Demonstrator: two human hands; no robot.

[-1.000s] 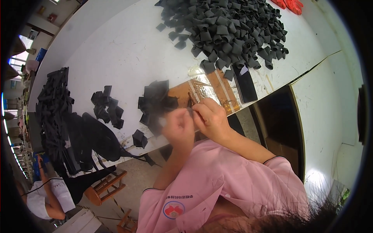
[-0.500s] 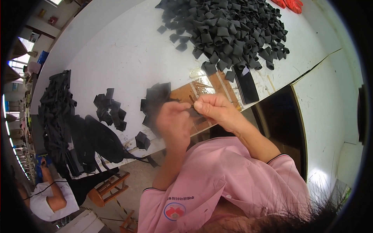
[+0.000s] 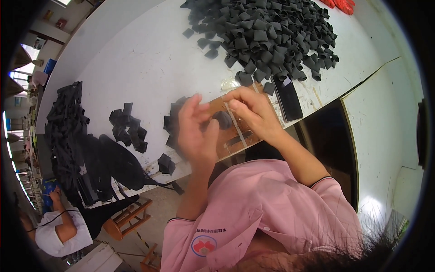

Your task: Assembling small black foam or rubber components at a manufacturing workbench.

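Note:
A dark folded piece of sheet material (image 3: 222, 119), curled into a loop, shows between my hands over the wooden board (image 3: 248, 136). My left hand (image 3: 195, 129), slightly blurred, has its fingers raised and spread, its thumb close beside the piece; whether they touch I cannot tell. On the other side, my right hand (image 3: 256, 112) hovers above the board with fingers loosely bent and thumb apart, nothing visible in its grasp. Partly hidden behind my left hand lies a small stack of black flat pieces (image 3: 174, 119).
A large heap of folded black pieces (image 3: 272, 36) covers the table's far side. A dark phone-like slab (image 3: 288, 99) lies right of the board. Leftward are a small group of black pieces (image 3: 128, 127) and a pile of black strips (image 3: 65, 131). Another person (image 3: 65, 229) works at lower left.
My hands, earlier pinched together over the board, have come apart and moved slightly up. The dark looped piece now shows between them.

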